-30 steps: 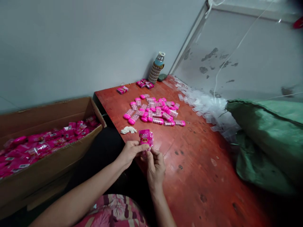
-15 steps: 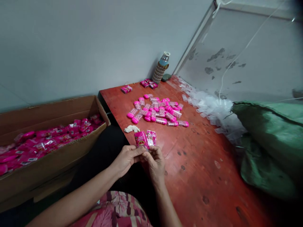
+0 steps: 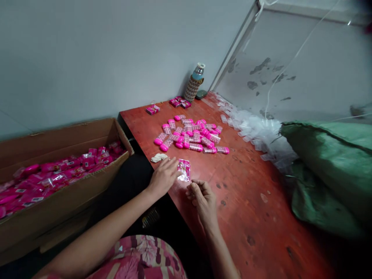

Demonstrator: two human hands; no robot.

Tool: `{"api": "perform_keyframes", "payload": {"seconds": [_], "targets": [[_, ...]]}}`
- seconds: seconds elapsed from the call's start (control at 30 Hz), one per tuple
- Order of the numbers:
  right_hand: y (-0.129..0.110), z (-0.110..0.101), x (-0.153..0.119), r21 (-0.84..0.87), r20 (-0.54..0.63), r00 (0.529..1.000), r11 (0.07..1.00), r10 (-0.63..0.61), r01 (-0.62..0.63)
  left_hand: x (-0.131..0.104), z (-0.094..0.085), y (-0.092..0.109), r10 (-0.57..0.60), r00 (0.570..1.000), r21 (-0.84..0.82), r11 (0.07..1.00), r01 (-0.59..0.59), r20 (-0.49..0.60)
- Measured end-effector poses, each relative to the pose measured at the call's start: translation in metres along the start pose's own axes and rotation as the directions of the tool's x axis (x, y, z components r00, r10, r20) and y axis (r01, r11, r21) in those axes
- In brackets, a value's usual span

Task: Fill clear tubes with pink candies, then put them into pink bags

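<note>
A small clear packet with pink print [image 3: 184, 170] lies flat on the red wooden table [image 3: 247, 201] near its front-left edge. My left hand [image 3: 163, 177] rests palm down beside it, fingers stretched out, fingertips at the packet's left edge. My right hand [image 3: 202, 193] hovers just right of and below the packet, fingers loosely curled with nothing visible in them. A heap of pink-capped clear capsules [image 3: 190, 135] lies farther back on the table.
A cardboard box [image 3: 66, 201] of pink packets stands at the left. A white crumpled scrap [image 3: 158, 157], small pink boxes [image 3: 180, 102], a bottle [image 3: 195, 82], a drift of clear bags [image 3: 258, 131] and a green sack [image 3: 328, 166] lie on or beside the table.
Both hands held a pink card and a clear packet up together. Now the packet lies on the table, my left hand has flattened beside it and my right hand has drawn away.
</note>
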State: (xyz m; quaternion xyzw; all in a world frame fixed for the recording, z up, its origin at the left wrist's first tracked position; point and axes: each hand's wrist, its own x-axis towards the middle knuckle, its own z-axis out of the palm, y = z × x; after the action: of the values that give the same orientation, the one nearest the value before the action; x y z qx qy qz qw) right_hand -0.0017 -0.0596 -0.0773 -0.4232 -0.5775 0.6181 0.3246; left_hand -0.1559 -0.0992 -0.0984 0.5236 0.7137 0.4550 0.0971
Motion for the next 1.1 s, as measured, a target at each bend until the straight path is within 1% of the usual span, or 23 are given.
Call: {"api": "perform_keyframes", "payload": {"seconds": [0.03,0.1,0.13,0.2,0.3,0.4,0.47,0.53,0.57,0.6,0.63,0.67,0.7,0.73,0.77,0.8,0.83,0.87,0.9,0.93,0.97,1.03,1.1], "targets": [[0.0,-0.002,0.0,-0.017,0.007,1.0,1.0,0.0,0.0,0.002,0.011,0.0,0.058,0.998,0.126,0.99,-0.061,0.029],[0.0,-0.007,0.002,-0.034,0.022,1.0,0.999,-0.002,0.002,0.004,0.027,-0.003,0.12,0.991,0.303,0.944,-0.132,0.058],[0.001,-0.01,0.003,-0.039,0.029,1.0,0.999,-0.001,0.002,0.005,0.031,-0.004,0.141,0.988,0.357,0.921,-0.154,0.061],[0.002,-0.015,0.007,-0.053,0.044,0.999,0.999,0.002,0.001,0.004,0.036,-0.008,0.182,0.982,0.407,0.894,-0.188,0.054],[0.005,-0.02,0.017,-0.118,0.06,0.998,0.992,-0.033,0.04,0.003,0.037,-0.012,0.232,0.972,0.404,0.888,-0.221,0.022],[0.009,-0.018,0.03,-0.166,-0.006,0.996,0.982,-0.093,0.091,0.001,0.036,-0.014,0.276,0.961,0.356,0.901,-0.247,-0.033],[0.009,-0.014,0.038,-0.126,-0.066,0.993,0.988,-0.101,0.092,-0.001,0.035,-0.012,0.306,0.95,0.295,0.915,-0.275,-0.064],[0.007,-0.009,0.044,-0.018,-0.067,0.996,0.998,-0.064,0.063,-0.003,0.032,-0.005,0.309,0.948,0.183,0.939,-0.292,-0.073],[0.005,-0.007,0.046,0.046,-0.053,0.998,0.998,-0.045,0.047,-0.004,0.03,0.0,0.286,0.956,0.101,0.955,-0.279,-0.07],[0.003,-0.006,0.048,0.107,-0.038,0.999,0.994,-0.033,0.037,-0.005,0.027,0.005,0.238,0.969,0.0,0.971,-0.239,-0.067],[0.0,-0.006,0.049,0.158,-0.029,0.999,0.987,-0.029,0.033,-0.006,0.025,0.011,0.156,0.986,-0.118,0.98,-0.163,-0.063],[-0.002,-0.006,0.05,0.192,-0.03,0.999,0.981,-0.033,0.038,-0.006,0.022,0.016,0.04,0.998,-0.249,0.967,-0.052,-0.053],[-0.004,-0.007,0.05,0.212,-0.032,0.999,0.976,-0.041,0.047,-0.005,0.02,0.021,-0.097,0.995,-0.38,0.921,0.08,-0.026],[-0.005,-0.008,0.051,0.224,-0.028,0.999,0.973,-0.046,0.051,-0.004,0.018,0.025,-0.231,0.973,-0.501,0.838,0.214,0.03],[-0.006,-0.01,0.051,0.228,-0.012,0.999,0.973,-0.047,0.049,-0.003,0.016,0.027,-0.334,0.935,-0.598,0.728,0.336,0.118],[-0.007,-0.011,0.051,0.223,0.013,0.999,0.974,-0.045,0.041,-0.002,0.016,0.029,-0.392,0.892,-0.662,0.61,0.436,0.226],[-0.007,-0.011,0.051,0.205,0.045,0.998,0.978,-0.044,0.034,0.0,0.016,0.03,-0.41,0.85,-0.693,0.506,0.513,0.331],[-0.007,-0.012,0.051,0.166,0.079,0.996,0.986,-0.047,0.033,0.001,0.016,0.03,-0.401,0.816,-0.703,0.428,0.568,0.416],[-0.007,-0.013,0.051,0.087,0.107,0.993,0.995,-0.056,0.047,0.001,0.016,0.029,-0.384,0.792,-0.703,0.376,0.604,0.475],[-0.007,-0.015,0.053,-0.023,0.124,0.99,0.997,-0.07,0.073,0.002,0.017,0.028,-0.376,0.777,-0.702,0.345,0.623,0.506],[-0.008,-0.018,0.057,-0.144,0.128,0.988,0.984,-0.087,0.105,0.002,0.017,0.028,-0.382,0.769,-0.703,0.328,0.632,0.513],[-0.011,-0.028,0.07,-0.35,0.095,0.986,0.923,-0.134,0.159,0.002,0.017,0.026,-0.416,0.76,-0.708,0.309,0.635,0.499],[-0.018,-0.043,0.093,-0.456,0.014,0.982,0.873,-0.188,0.173,0.002,0.016,0.026,-0.462,0.744,-0.715,0.283,0.639,0.483]]}}
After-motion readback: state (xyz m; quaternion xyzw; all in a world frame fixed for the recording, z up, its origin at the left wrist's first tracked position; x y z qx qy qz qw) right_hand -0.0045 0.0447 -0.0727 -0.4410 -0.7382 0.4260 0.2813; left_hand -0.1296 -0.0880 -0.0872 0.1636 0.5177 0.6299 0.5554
